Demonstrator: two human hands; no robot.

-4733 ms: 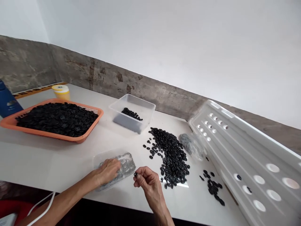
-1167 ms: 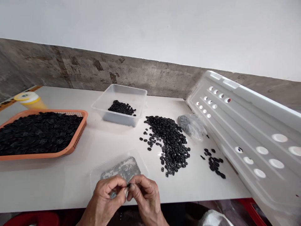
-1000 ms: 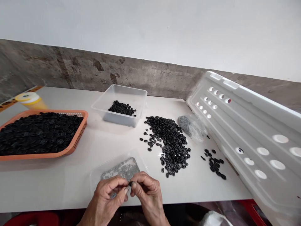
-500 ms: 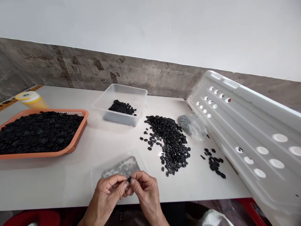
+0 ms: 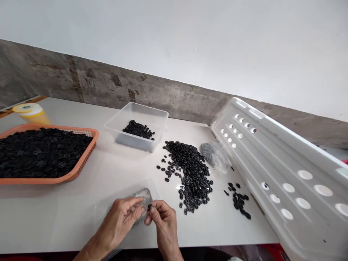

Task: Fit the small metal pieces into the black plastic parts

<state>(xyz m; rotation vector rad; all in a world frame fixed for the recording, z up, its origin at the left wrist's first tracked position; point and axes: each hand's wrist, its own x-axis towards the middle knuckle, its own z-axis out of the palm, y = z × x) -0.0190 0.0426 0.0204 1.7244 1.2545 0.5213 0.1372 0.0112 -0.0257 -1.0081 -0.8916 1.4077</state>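
My right hand (image 5: 165,219) pinches a small black plastic piece (image 5: 149,207) between thumb and forefinger. Just left of it is my left hand (image 5: 121,219), its thumb and forefinger apart and nothing visible between them. Both hands are over a shallow clear tray (image 5: 102,205) of tiny grey metal bits, partly hidden by the left hand. To the right of the hands, a heap of small black oval pieces with holes (image 5: 193,170) is spread on the white table (image 5: 65,221).
An orange basket (image 5: 81,170) full of black pieces stands at left, a yellow container (image 5: 32,114) behind it. Further back sits a clear bin (image 5: 136,143) with black parts. At right are a plastic bag (image 5: 217,156), scattered black pieces (image 5: 239,201) and a leaning white perforated panel (image 5: 272,156).
My left hand has drawn back leftward and its fingers have parted from the black piece, which stays in my right hand. The view has tilted slightly.
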